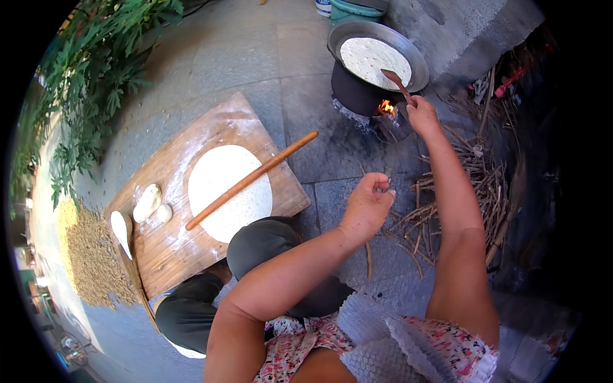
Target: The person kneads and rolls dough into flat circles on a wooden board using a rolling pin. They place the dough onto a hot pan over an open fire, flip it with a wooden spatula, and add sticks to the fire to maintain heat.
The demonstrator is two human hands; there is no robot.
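Note:
My right hand [421, 115] is closed around the handle of a wooden spatula [396, 80], whose blade rests at the edge of a flatbread [371, 57] in a wide metal pan [417, 55]. My left hand [368, 206] hangs over the paving with its fingers curled loosely; whether something small is between them cannot be told. A wooden rolling pin [254, 179] lies across a round, rolled-out sheet of dough [218, 184] on a floured wooden board [234, 107]. Two dough pieces, one long [147, 203] and one small ball [164, 213], sit at the board's left.
Fire [386, 107] burns in the dark stove [352, 91] under the pan. Dry sticks [459, 191] are heaped beside my right arm. A flour-filled scoop [122, 230] lies at the board's left edge, near spread grain [91, 253]. A teal bucket [352, 13] stands behind the pan.

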